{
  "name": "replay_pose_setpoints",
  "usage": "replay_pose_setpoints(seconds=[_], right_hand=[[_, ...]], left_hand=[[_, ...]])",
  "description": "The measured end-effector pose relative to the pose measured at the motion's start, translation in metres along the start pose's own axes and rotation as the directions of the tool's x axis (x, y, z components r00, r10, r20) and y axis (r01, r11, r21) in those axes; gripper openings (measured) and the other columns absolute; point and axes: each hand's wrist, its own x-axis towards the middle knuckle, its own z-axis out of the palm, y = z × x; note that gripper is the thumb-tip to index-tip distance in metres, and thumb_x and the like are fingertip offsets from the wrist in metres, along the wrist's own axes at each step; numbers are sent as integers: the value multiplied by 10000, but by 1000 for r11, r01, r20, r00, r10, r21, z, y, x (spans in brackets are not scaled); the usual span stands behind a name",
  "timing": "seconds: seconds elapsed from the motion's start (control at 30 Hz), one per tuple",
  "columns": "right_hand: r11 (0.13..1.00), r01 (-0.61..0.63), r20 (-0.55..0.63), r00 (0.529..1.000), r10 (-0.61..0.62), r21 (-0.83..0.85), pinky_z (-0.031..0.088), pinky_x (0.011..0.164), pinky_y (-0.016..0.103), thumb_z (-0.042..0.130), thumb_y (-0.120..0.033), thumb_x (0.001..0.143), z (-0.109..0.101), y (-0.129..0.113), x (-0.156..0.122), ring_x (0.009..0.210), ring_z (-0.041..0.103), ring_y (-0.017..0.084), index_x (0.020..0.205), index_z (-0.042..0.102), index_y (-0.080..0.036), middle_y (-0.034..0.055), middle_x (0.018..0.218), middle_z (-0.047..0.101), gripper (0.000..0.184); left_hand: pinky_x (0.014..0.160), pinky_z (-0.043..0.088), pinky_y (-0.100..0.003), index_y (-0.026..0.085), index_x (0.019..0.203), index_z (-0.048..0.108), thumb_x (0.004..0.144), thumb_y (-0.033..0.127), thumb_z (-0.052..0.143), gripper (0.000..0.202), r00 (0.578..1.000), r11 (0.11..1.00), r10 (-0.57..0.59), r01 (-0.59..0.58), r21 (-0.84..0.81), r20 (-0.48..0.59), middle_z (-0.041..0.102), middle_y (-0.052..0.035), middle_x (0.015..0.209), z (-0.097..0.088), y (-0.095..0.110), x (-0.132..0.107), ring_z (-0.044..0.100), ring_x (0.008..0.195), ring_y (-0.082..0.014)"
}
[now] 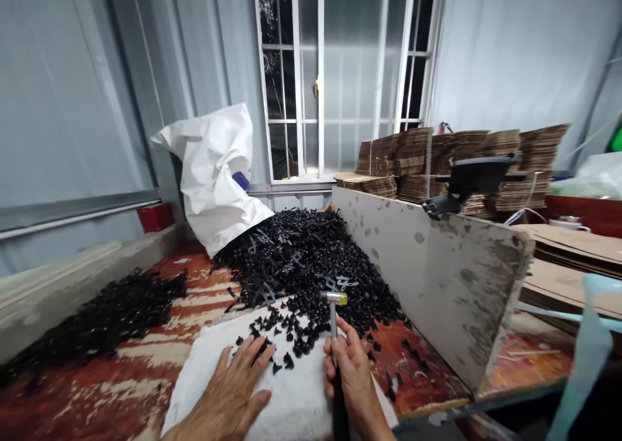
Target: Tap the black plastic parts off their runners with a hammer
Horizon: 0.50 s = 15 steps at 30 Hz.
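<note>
My right hand (353, 373) grips the black handle of a small hammer (333, 302), its metal head with a yellow tip raised above the work pad. My left hand (233, 389) lies flat on a white cloth pad (296, 402), fingers spread, fingertips touching small black plastic pieces (284, 353) scattered on the pad. Just beyond the pad rises a large heap of black plastic parts (301, 253).
A second, lower pile of black parts (107, 315) lies at the left on the worn red table (146, 370). A white sack (218, 175) leans at the back. A stained white board (437, 272) walls the right side, with stacked cardboard (461, 162) behind it.
</note>
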Motion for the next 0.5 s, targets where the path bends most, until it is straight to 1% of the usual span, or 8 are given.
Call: replay_pose_setpoints(seconds=[0.1,0.17,0.3,0.4,0.43,0.47,0.5], right_hand=[[1000,-7,-3,1000,7,7,374,277,148,741,-565,670,-1,0,-1,393,410,53,1141,474,-228,-98,635,547,638],[1000,-11,2,1000,11,13,376,277,153,750,-569,665,-2,0,-2,395,411,55,1130,480,-230,-96,638,544,636],[999,3,10,1000,-4,42,370,277,153,768,-568,657,-3,-1,-3,405,416,57,1109,493,-238,-90,653,542,624],[997,16,-7,1000,-16,71,370,283,154,786,-556,648,-4,-2,-5,412,423,60,1106,486,-250,-87,671,544,627],[997,16,-15,1000,-15,79,374,288,156,787,-549,652,-4,-2,-6,416,426,60,1102,484,-253,-86,680,545,618],[996,16,-23,1000,-14,85,379,294,158,783,-542,663,-5,-2,-6,422,430,60,1103,484,-257,-84,693,547,603],[996,14,-32,999,-11,89,384,300,158,776,-531,679,-5,-3,-7,427,432,59,1107,484,-260,-82,706,548,585]], left_hand=[[1075,380,-553,371,1473,334,958,386,402,519,999,999,-36,36,7,11,419,-56,1511,2,-8,-13,379,1389,-308],[1074,384,-549,356,1463,366,956,403,398,510,998,998,-59,59,10,0,428,-58,1504,2,-10,-18,378,1389,-312],[1082,352,-587,322,1404,488,960,366,386,457,986,989,-140,143,37,-88,451,-72,1491,0,-11,-22,361,1396,-330],[1087,354,-576,289,1403,495,962,352,381,460,982,989,-144,146,3,-121,436,-88,1503,-13,-8,-14,334,1412,-318],[1095,348,-567,273,1415,478,966,340,369,466,982,989,-149,148,-19,-112,421,-93,1512,-20,-5,-8,324,1418,-306],[1093,351,-565,253,1399,494,967,330,361,459,985,990,-138,134,-43,-107,434,-102,1502,-28,-1,0,336,1410,-300],[1093,352,-561,229,1395,491,967,323,355,459,991,992,-107,102,-70,-77,444,-111,1491,-36,5,10,348,1401,-293]])
